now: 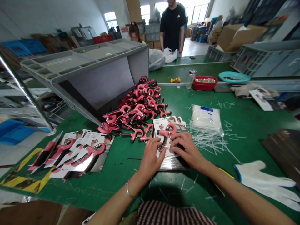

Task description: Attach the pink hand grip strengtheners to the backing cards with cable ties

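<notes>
Directly in front of me, a pink and black hand grip exerciser (172,128) lies on a printed backing card (159,123), on top of a stack of cards. My left hand (152,154) curls over the left side of the exerciser and card, fingers bent against them. On the other side, my right hand (187,148) has thumb and fingers drawn together at the exerciser's lower handle; whatever they pinch is too small to make out. Thin white cable ties (208,140) lie scattered to the right, beside their plastic bag (206,117).
Many loose hand grips (140,106) spill from a tipped grey crate (93,62). Carded hand grips (91,153) lie at left. A white glove (264,181) is at right. Farther back stand a glass jar (191,79), red tray (205,83) and people (172,28).
</notes>
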The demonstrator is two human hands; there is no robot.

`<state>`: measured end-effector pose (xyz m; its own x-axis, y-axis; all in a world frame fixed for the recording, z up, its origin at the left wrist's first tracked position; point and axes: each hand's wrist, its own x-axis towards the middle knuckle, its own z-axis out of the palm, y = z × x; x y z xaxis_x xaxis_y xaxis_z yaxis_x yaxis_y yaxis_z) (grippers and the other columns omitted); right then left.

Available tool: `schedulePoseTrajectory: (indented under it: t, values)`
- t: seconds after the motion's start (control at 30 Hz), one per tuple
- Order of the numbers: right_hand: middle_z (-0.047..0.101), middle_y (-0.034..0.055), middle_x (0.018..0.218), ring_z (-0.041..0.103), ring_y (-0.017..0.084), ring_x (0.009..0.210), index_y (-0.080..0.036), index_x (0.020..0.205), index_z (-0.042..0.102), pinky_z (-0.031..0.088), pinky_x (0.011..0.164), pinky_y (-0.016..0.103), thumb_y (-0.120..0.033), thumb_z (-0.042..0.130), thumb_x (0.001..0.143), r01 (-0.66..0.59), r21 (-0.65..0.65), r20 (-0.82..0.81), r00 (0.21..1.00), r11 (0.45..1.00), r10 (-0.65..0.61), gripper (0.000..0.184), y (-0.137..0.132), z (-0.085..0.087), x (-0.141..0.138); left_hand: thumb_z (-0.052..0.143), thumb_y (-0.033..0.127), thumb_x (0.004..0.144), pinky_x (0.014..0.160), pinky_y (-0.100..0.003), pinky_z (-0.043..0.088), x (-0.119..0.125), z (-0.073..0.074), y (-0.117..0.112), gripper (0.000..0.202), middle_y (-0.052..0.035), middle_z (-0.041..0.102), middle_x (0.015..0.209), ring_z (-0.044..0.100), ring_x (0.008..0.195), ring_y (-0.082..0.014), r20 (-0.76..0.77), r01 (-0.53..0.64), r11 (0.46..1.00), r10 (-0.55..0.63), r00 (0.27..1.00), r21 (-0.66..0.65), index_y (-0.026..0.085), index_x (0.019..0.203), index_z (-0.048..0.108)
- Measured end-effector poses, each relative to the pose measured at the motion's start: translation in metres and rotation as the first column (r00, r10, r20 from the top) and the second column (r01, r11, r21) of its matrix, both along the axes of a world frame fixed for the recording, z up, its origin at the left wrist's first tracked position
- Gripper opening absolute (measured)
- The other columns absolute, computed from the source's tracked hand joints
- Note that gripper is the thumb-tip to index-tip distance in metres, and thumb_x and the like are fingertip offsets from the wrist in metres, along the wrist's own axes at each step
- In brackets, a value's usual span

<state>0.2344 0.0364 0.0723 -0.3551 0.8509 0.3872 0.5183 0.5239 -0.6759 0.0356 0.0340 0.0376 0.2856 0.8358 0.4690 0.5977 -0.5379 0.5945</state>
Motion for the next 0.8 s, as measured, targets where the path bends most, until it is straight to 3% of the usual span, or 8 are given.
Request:
schedulePoseTrajectory:
  t: [0.13, 0.27, 0.37, 0.43, 0.5, 0.57, 0.67, 0.8]
  values:
    - [0.062, 0.0041, 0.107, 0.052, 0.024, 0.11, -0.024, 0.085, 0.067, 0.03, 0.099, 0.046, -0.029, 0.06, 0.092, 0.104, -0.027, 0.056, 0.993, 0.994, -0.102, 0.011, 0.001, -0.003, 0.006, 0.059, 0.023, 0.09, 0.104, -0.048, 0.041, -0.008, -0.004, 0.003, 0.012, -0.0116, 0.06, 0.121, 0.054, 0.118, -0.0247, 0.03, -0.002, 1.0, 0.002, 1.0, 0.0, 0.02, 0.101, 0.056]
    - [0.062, 0.0054, 0.116, 0.052, 0.025, 0.115, -0.026, 0.097, 0.067, 0.035, 0.1, 0.045, -0.035, 0.047, 0.098, 0.214, -0.013, 0.09, 0.973, 0.977, -0.212, 0.021, -0.024, -0.005, 0.054, 0.058, 0.028, 0.091, 0.103, -0.044, 0.042, -0.023, 0.002, 0.004, 0.013, -0.0116, 0.058, 0.125, 0.053, 0.121, -0.024, 0.137, 0.043, 0.977, -0.014, 0.99, -0.209, 0.02, 0.101, 0.058]
    - [0.062, 0.0092, 0.121, 0.054, 0.029, 0.116, -0.025, 0.111, 0.063, 0.039, 0.099, 0.048, -0.046, 0.052, 0.093, 0.394, 0.015, 0.281, 0.88, 0.919, -0.382, 0.03, -0.07, -0.035, 0.116, 0.061, 0.04, 0.088, 0.092, -0.038, 0.048, -0.037, 0.007, 0.011, 0.03, -0.0106, 0.059, 0.121, 0.06, 0.109, -0.0225, 0.227, 0.075, 0.91, 0.022, 0.974, -0.408, 0.02, 0.11, 0.057]
    - [0.06, 0.0156, 0.124, 0.057, 0.035, 0.111, -0.02, 0.118, 0.061, 0.047, 0.091, 0.048, -0.056, 0.061, 0.083, 0.414, -0.03, 0.507, 0.791, 0.91, -0.343, 0.051, -0.103, -0.066, 0.148, 0.063, 0.049, 0.084, 0.082, -0.035, 0.05, -0.039, 0.011, 0.021, 0.045, -0.0102, 0.062, 0.113, 0.063, 0.093, -0.0214, 0.175, -0.003, 0.88, 0.098, 0.98, -0.475, 0.018, 0.115, 0.056]
    - [0.059, 0.024, 0.124, 0.061, 0.041, 0.101, -0.013, 0.126, 0.059, 0.05, 0.077, 0.052, -0.06, 0.065, 0.073, 0.473, 0.012, 0.664, 0.655, 0.881, -0.36, 0.071, -0.129, -0.094, 0.163, 0.065, 0.057, 0.078, 0.075, -0.034, 0.048, -0.031, 0.017, 0.033, 0.056, -0.0091, 0.065, 0.101, 0.062, 0.083, -0.022, 0.05, -0.084, 0.863, 0.126, 0.991, -0.499, 0.016, 0.116, 0.057]
    - [0.062, 0.0251, 0.118, 0.063, 0.041, 0.095, -0.012, 0.133, 0.055, 0.051, 0.074, 0.052, -0.052, 0.064, 0.073, 0.489, -0.017, 0.709, 0.621, 0.872, -0.334, 0.073, -0.14, -0.106, 0.162, 0.066, 0.062, 0.074, 0.069, -0.033, 0.046, -0.02, 0.026, 0.046, 0.059, -0.0073, 0.066, 0.089, 0.062, 0.079, -0.0242, -0.062, -0.106, 0.847, 0.086, 0.994, -0.521, 0.016, 0.111, 0.06]
    - [0.064, 0.0182, 0.112, 0.064, 0.032, 0.095, -0.016, 0.133, 0.054, 0.051, 0.084, 0.047, -0.041, 0.058, 0.079, 0.468, -0.258, 0.59, 0.769, 0.845, -0.246, 0.059, -0.134, -0.092, 0.151, 0.066, 0.064, 0.071, 0.065, -0.032, 0.043, -0.01, 0.044, 0.058, 0.053, -0.006, 0.065, 0.081, 0.063, 0.076, -0.0266, -0.154, -0.108, 0.834, 0.028, 0.988, -0.541, 0.018, 0.098, 0.062]
    - [0.067, 0.0094, 0.095, 0.065, 0.023, 0.08, -0.018, 0.106, 0.065, 0.053, 0.075, 0.036, -0.047, 0.053, 0.085, 0.24, -0.738, 0.176, 0.971, 0.63, -0.164, 0.039, -0.127, -0.051, 0.146, 0.073, 0.05, 0.07, 0.071, -0.033, 0.047, -0.02, 0.058, 0.058, 0.048, -0.0078, 0.067, 0.096, 0.065, 0.087, -0.0266, 0.039, -0.054, 0.842, 0.089, 0.995, -0.537, 0.018, 0.102, 0.056]
